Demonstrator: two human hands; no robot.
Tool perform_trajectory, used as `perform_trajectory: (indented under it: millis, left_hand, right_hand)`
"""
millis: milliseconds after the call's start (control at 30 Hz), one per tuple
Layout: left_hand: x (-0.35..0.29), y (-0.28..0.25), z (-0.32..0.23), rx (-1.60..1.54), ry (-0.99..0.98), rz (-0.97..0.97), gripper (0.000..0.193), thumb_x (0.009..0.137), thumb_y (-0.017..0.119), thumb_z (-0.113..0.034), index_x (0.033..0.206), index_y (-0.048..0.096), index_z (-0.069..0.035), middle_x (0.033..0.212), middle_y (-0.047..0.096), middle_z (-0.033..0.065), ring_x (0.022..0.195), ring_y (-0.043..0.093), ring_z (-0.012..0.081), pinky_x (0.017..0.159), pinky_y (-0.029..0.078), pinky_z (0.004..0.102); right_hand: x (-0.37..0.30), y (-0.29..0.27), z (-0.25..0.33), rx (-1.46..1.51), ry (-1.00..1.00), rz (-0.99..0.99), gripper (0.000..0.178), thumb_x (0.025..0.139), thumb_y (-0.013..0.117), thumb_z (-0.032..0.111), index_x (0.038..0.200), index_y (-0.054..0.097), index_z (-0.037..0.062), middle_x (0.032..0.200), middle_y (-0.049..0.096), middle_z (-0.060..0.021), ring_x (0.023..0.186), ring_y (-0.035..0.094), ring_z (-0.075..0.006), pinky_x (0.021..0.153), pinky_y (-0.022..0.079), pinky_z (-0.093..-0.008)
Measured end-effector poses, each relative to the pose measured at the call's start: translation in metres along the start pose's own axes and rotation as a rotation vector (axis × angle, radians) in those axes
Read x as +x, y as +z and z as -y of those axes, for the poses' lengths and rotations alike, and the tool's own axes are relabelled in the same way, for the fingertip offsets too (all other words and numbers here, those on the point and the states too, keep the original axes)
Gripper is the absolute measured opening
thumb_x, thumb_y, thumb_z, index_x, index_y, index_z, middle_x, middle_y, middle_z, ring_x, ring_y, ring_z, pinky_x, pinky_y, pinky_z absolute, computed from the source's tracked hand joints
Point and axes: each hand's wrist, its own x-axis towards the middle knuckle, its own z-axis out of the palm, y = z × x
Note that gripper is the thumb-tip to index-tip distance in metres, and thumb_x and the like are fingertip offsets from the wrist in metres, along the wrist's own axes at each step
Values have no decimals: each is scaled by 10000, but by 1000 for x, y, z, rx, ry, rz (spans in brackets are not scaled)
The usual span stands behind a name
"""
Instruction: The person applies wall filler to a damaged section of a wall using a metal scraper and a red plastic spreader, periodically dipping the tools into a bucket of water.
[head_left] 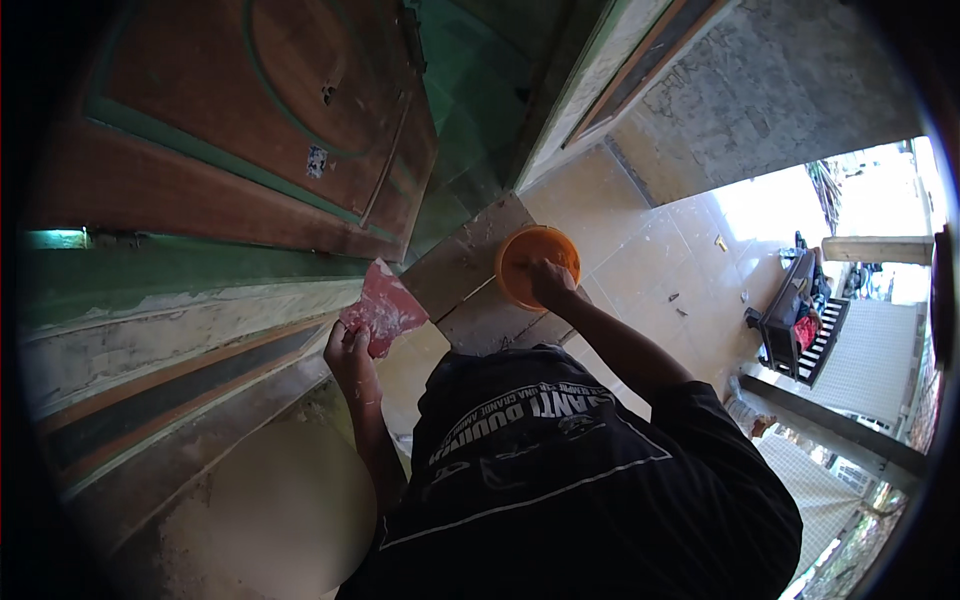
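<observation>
Door (250,130), upper left of frame: brown with green trim, standing ajar over the grey threshold.

Bowl (537,265), centre: orange, round, sits on the floor tiles (640,250) by the threshold. Looks like thin plastic, so probably light and a bit flexible; best lifted by the rim with support beneath if loaded.

Scraper (383,310), left of centre: flat reddish blade, smeared pale. Judged stiff, light, sharp-edged; hold at the handle end.

Left hand (347,352): fingers wrapped round the scraper's lower end, blade up.

Right hand (548,280): reaching into the bowl, fingers curled; contents of grasp not visible.
</observation>
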Motion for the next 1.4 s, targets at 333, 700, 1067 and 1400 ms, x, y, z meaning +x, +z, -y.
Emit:
perform_trajectory:
  millis: [333, 700, 1067, 1400]
  left_hand:
    - [-28, -8, 29, -142, -120, -77, 337, 744, 507, -69, 1043, 525, 85, 959, 572, 132, 869, 556, 196, 776, 467, 310]
    - [-37, 21, 53, -75, -263, -127, 293, 736, 497, -47, 995, 544, 81, 933, 569, 131, 851, 555, 209, 764, 471, 319]
    - [-17, 9, 52, -93, -143, -227, 309, 729, 524, -63, 1017, 555, 47, 986, 555, 118, 904, 550, 225, 828, 457, 344]
    - [-12, 19, 40, -28, -124, -254, 306, 741, 517, -58, 1017, 546, 72, 981, 565, 151, 875, 561, 241, 762, 484, 344]
  right_hand:
    - [-9, -46, 1, 113, 290, 42, 347, 809, 534, 250, 1044, 564, -3, 909, 624, -238, 858, 634, -360, 726, 521, -436]
    - [-25, -42, -16, 78, 25, 48, 215, 835, 472, 146, 971, 564, 6, 797, 622, -211, 748, 636, -353, 636, 518, -448]
    - [-17, -102, -19, 92, 195, -75, 273, 819, 488, 180, 986, 509, -35, 791, 606, -242, 762, 623, -394, 673, 509, -468]
    - [0, -27, 1, 42, -75, 181, 333, 783, 498, 172, 1062, 512, -9, 803, 624, -250, 762, 646, -355, 652, 521, -459]
